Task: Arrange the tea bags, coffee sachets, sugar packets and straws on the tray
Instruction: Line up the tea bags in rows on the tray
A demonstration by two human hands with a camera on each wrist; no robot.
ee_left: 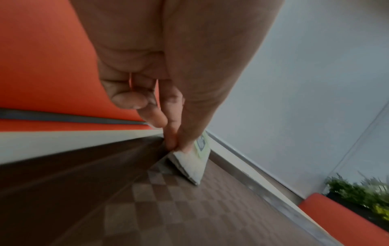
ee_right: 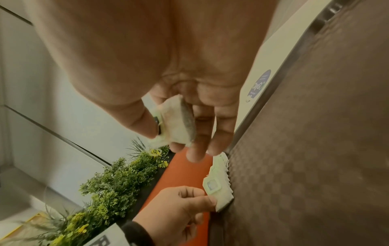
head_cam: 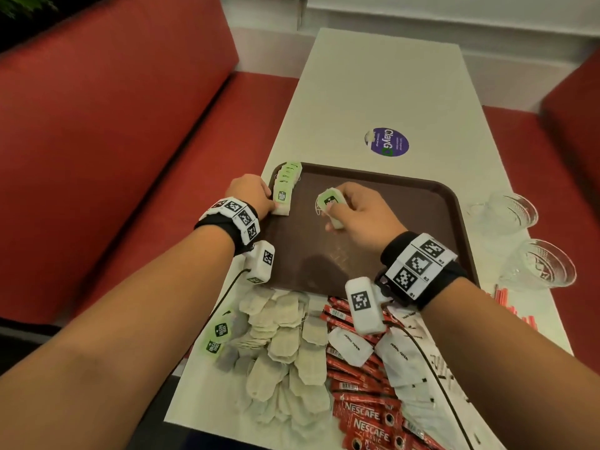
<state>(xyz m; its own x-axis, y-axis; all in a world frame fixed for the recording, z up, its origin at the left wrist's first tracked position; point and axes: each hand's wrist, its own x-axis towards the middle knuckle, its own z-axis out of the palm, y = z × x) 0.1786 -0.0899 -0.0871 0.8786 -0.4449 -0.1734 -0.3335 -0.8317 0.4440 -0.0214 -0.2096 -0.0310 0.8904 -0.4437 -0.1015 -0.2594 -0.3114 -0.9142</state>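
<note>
Right now I am working the tea bags, and the one in hand (head_cam: 331, 206) is hanging over the middle of the brown tray (head_cam: 422, 203), pinched between the thumb and curled fingers of my right hand (head_cam: 363, 216). From the right wrist view that bag (ee_right: 179, 123) is looking soft and pillowy, a pale paper pouch with a green tag pressed under the thumb. My left hand (head_cam: 251, 194) is pinching the near end of the row of tea bags (head_cam: 285, 185) standing along the tray's far-left edge, thumb and fingertips closed on the last bag (ee_left: 189, 164) so the row is not toppling.

To seat this one well, I judge I should be bringing it down edge-first against the end bag, tag facing the same way, and letting the left fingers slide back to make room; the loose string could snag, so I am keeping it tucked.

The tray floor is showing a fine checkered, grippy texture with a raised smooth rim. Nearer me on the white table (head_cam: 357, 92), the loose tea bags (head_cam: 285, 349) are lying in a limp heap, beside glossy red coffee sachets (head_cam: 357, 401) and flat white sugar packets (head_cam: 402, 362). The red straws (head_cam: 506, 303) are lying at the right edge near two cut-glass cups (head_cam: 519, 235).
</note>
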